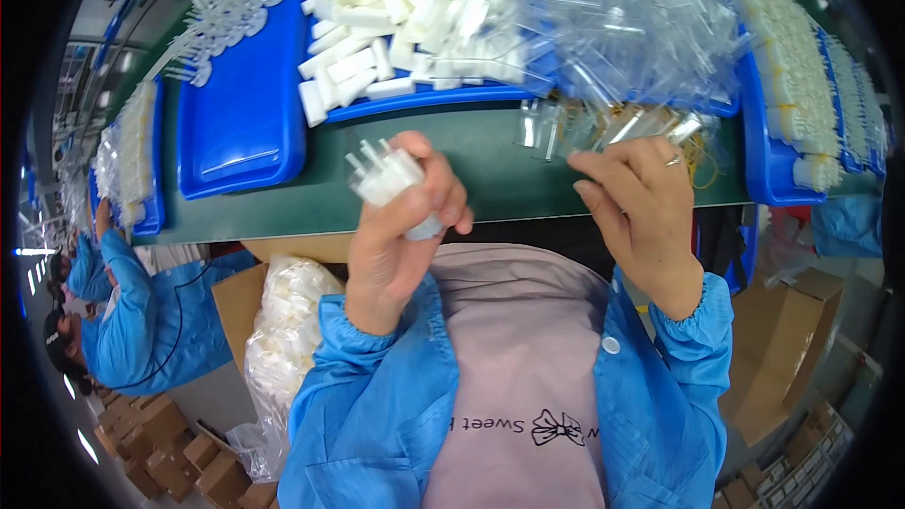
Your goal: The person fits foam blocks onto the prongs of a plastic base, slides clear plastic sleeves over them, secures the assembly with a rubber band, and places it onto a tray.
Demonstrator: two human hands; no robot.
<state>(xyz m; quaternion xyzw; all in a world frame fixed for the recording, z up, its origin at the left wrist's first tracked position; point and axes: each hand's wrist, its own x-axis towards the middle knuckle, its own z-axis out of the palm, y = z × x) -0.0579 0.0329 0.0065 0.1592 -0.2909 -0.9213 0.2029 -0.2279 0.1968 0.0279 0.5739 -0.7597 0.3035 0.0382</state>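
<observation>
My left hand (407, 212) is closed around a bunch of white plastic pieces (385, 177) with short, pale prongs pointing up and away from me. Its fingers and thumb cover the lower part of the bunch, and the prongs are a little blurred. Over the front edge of the green table, my right hand (646, 212) has its fingers bent, with thumb and forefinger slightly apart and nothing visible between them. Just beyond those fingertips lie clear plastic pieces (542, 132) and thin yellow rubber bands (702, 165).
Ahead, a blue tray (424, 102) bears white foam-like blocks (351, 73) and heaped clear plastic pieces (632, 19). Another blue tray (240, 123) stands left. Bundled white pieces (787, 66) fill a right-hand tray. A bag of white pieces (287, 320) sits beside me. A co-worker (156, 311) works at left.
</observation>
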